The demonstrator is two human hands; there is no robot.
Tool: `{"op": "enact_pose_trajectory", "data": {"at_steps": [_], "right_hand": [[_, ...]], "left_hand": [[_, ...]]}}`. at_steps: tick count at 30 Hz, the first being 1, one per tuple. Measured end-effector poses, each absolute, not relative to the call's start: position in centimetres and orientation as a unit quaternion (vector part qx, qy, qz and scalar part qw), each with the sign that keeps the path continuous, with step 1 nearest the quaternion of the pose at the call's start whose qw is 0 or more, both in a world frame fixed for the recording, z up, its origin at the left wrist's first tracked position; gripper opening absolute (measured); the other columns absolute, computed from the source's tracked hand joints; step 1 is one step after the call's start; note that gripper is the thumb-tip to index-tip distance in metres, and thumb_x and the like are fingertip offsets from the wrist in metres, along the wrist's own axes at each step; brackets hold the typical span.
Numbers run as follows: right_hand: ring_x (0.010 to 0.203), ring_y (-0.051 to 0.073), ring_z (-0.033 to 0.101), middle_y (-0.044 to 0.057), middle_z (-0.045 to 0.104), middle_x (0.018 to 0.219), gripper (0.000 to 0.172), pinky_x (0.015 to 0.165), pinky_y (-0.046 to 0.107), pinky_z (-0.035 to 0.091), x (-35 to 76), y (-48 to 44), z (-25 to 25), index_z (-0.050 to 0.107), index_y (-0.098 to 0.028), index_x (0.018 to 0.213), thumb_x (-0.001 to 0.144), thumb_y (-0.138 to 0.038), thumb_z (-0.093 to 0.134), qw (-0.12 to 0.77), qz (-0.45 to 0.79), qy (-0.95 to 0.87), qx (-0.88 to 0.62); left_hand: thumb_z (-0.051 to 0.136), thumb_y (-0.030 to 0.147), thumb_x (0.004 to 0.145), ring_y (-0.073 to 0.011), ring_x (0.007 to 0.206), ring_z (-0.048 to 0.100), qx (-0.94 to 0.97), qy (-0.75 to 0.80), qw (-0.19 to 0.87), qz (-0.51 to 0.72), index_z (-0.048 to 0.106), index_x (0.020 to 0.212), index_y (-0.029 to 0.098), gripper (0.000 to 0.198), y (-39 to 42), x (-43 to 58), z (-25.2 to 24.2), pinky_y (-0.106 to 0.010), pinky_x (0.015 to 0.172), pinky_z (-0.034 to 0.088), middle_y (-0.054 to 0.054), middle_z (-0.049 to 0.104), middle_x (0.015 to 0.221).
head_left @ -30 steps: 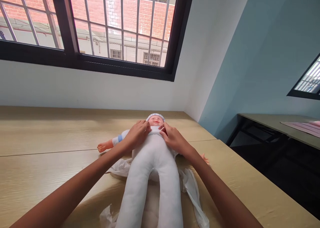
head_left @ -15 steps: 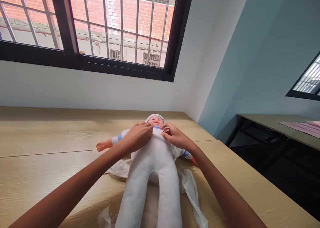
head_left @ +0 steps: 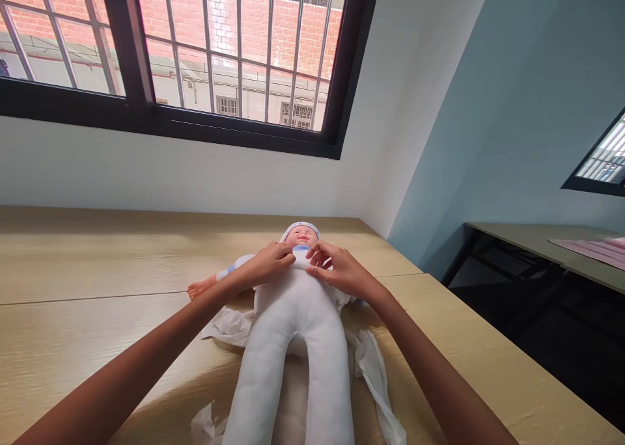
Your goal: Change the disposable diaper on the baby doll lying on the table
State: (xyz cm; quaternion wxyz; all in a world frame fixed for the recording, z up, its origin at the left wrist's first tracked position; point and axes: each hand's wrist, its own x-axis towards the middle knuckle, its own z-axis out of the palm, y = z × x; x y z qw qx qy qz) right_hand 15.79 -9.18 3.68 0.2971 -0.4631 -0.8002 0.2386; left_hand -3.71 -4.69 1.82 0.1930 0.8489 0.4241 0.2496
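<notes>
A baby doll lies on its back on a light wooden table (head_left: 97, 256), its head in a white-and-blue cap (head_left: 301, 235) pointing away from me. A stuffed white suit (head_left: 288, 367) covers its body and legs. My left hand (head_left: 266, 264) is shut on the suit's collar at the doll's chest. My right hand (head_left: 332, 269) pinches the same collar beside it, and the two hands nearly meet. The doll's bare arm (head_left: 209, 282) with a blue cuff sticks out left. White crumpled tissue (head_left: 227, 324) lies under the suit, and a strip (head_left: 374, 373) trails on the right.
A seam crosses the wooden table, whose right edge (head_left: 488, 360) drops to a dark floor. Behind it stand a white wall and a barred window (head_left: 234, 54). Farther right is another table (head_left: 527, 243) bearing a pink sheet (head_left: 586, 250).
Both hands have moved closer together on the collar, and the collar has shifted, showing more blue at the neck. The doll's far arm is now mostly hidden.
</notes>
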Motion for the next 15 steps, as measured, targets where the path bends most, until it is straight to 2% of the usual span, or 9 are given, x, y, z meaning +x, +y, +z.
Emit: {"op": "enact_pose_trajectory", "data": {"at_steps": [5,7,11,13,15], "right_hand": [[0.081,0.016,0.059,0.003,0.064,0.092,0.013,0.071,0.03,0.046,15.7,-8.7,2.9,0.055,-0.019,0.093,0.083,-0.028,0.055,0.319,0.249,-0.77,-0.492],[0.079,0.016,0.058,0.002,0.063,0.091,0.014,0.07,0.029,0.045,15.6,-8.5,2.6,0.055,-0.019,0.094,0.083,-0.027,0.054,0.328,0.24,-0.749,-0.523],[0.072,0.014,0.056,0.0,0.06,0.085,0.02,0.066,0.027,0.044,15.5,-8.4,2.3,0.053,-0.019,0.096,0.08,-0.028,0.059,0.349,0.229,-0.716,-0.56],[0.073,0.014,0.056,0.001,0.061,0.088,0.02,0.067,0.027,0.044,15.5,-8.4,2.3,0.053,-0.018,0.094,0.078,-0.029,0.061,0.354,0.221,-0.715,-0.561],[0.076,0.014,0.057,0.002,0.062,0.089,0.015,0.068,0.027,0.045,15.4,-8.5,2.5,0.053,-0.019,0.09,0.08,-0.028,0.06,0.349,0.202,-0.733,-0.548]], "left_hand": [[0.036,0.021,0.08,-0.014,0.06,0.035,0.835,0.449,0.183,0.261,0.023,0.054,0.019,0.029,-4.8,-3.4,1.7,-0.027,0.056,0.024,0.002,0.033,0.055],[0.039,0.026,0.082,-0.0134,0.058,0.037,0.832,0.453,0.177,0.268,0.03,0.056,0.019,0.028,-5.0,-3.7,1.7,-0.026,0.055,0.025,0.002,0.037,0.057],[0.043,0.036,0.086,-0.0151,0.069,0.05,0.833,0.447,0.159,0.285,0.05,0.078,0.019,0.021,-5.3,-4.3,1.7,-0.026,0.062,0.037,0.0,0.056,0.076],[0.045,0.033,0.086,-0.016,0.076,0.054,0.84,0.439,0.136,0.287,0.055,0.089,0.019,0.017,-5.6,-4.2,1.8,-0.028,0.07,0.04,-0.002,0.059,0.086],[0.044,0.026,0.087,-0.0178,0.084,0.055,0.853,0.429,0.102,0.279,0.058,0.091,0.02,0.016,-5.9,-3.9,2.1,-0.033,0.079,0.04,-0.004,0.061,0.094]]}}
